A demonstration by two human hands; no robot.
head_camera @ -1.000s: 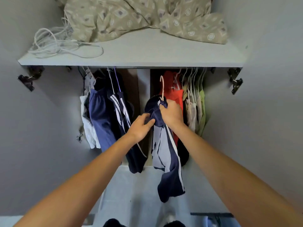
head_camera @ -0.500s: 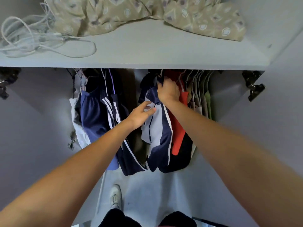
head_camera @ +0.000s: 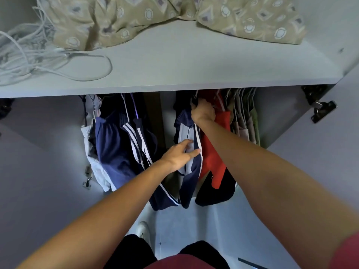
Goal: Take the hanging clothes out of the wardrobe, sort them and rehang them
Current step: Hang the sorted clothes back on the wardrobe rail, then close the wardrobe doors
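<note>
A navy and grey striped garment (head_camera: 191, 171) hangs in the middle of the wardrobe, just under the shelf. My right hand (head_camera: 202, 110) grips its top at the hanger, up near the rail, which the shelf hides. My left hand (head_camera: 179, 154) touches the garment's grey panel with straight fingers. To the right hang a red garment (head_camera: 212, 150) over a black one and several pale and green pieces (head_camera: 246, 123). To the left hang navy striped trousers (head_camera: 141, 140), a blue garment (head_camera: 110, 144) and a white one (head_camera: 95, 166).
The grey shelf (head_camera: 184, 65) above carries a beige patterned cloth (head_camera: 155, 18) and a coil of white cord (head_camera: 29, 55). Open doors with metal hinges (head_camera: 322, 111) flank the wardrobe. A white shoe (head_camera: 142, 230) stands on the floor below.
My right hand has lifted the striped garment up under the shelf and in among the hanging clothes. My left hand went from gripping the garment's top to touching its panel lower down. The view moved closer.
</note>
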